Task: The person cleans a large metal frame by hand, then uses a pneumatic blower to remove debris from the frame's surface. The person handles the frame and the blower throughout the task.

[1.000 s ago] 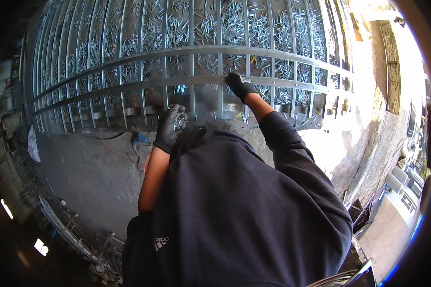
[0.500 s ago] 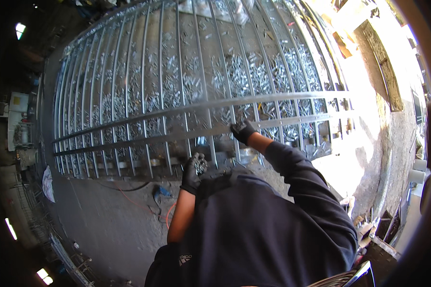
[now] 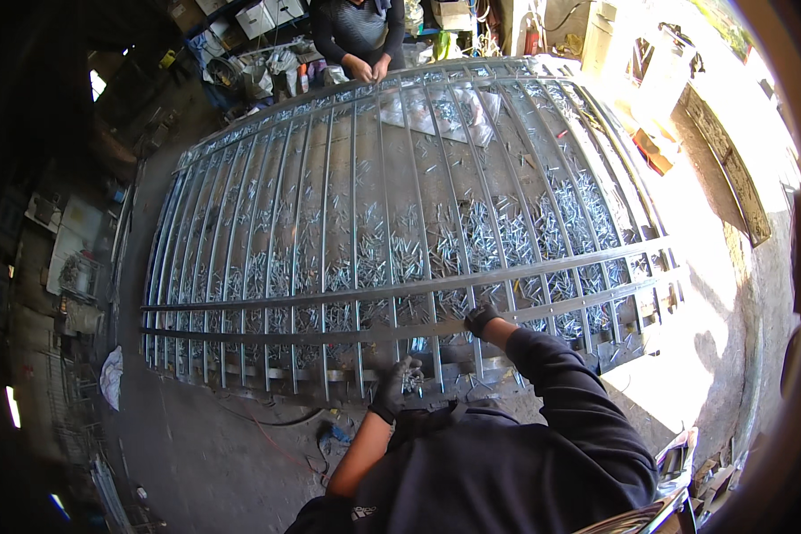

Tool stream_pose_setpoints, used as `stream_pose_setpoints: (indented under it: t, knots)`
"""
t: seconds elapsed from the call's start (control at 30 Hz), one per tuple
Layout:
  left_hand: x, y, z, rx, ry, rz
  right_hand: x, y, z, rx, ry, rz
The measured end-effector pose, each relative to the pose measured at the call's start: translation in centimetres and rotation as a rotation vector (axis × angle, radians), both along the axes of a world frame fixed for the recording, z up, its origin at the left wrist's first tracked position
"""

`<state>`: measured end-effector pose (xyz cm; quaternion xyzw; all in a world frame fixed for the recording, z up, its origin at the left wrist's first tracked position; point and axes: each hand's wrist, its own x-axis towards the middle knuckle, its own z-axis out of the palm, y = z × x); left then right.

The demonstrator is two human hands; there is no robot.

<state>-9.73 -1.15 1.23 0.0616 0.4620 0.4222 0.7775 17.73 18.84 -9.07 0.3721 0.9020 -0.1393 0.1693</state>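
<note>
A large metal fence panel [image 3: 406,335] with many thin uprights and paired long rails lies in front of me. My left hand [image 3: 396,388], in a black glove, is cupped around several small metal fasteners [image 3: 412,377] just in front of the panel's near edge. My right hand [image 3: 481,320], also gloved, is at the nearer rail beside an upright, with its fingers curled together. Whatever those fingers hold, if anything, is too small to make out. Through the bars, heaps of loose shiny metal pieces [image 3: 485,240] show underneath.
Across the panel another person [image 3: 356,44] has both hands at the far rail. A clear plastic sheet [image 3: 445,117] lies under the far bars. A blue tool [image 3: 331,436] with a cable rests on the floor at my left. A long board [image 3: 725,165] lies at the right.
My view has tilted up, so the other person at the far rail now shows. My left hand still cups the fasteners, and my right hand stays at the near rail.
</note>
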Motion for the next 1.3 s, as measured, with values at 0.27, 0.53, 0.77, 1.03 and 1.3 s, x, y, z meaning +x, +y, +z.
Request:
stream_pose_setpoints:
  t: [0.27,0.53,0.77,1.03,1.3]
  knots:
    - [-0.1,0.9,4.1,0.032,-0.15,-0.002,-2.6,-4.6,5.0,-1.012,0.929,-0.726]
    - [2.5,1.8,6.2,-0.079,-0.14,0.092,-7.9,-10.4,11.1,-1.186,1.135,-0.454]
    - [3.0,1.4,4.6,-0.038,-0.131,0.113,-7.5,-9.7,11.3,-1.275,1.321,-0.677]
    - [-0.1,-0.5,0.6,-0.036,-0.161,0.034,-3.5,-5.2,4.1,-1.071,1.119,-1.228]
    - [-3.3,-3.8,-0.7,-0.078,-0.247,0.196,-5.9,-1.5,-4.4,-0.604,0.558,-0.508]
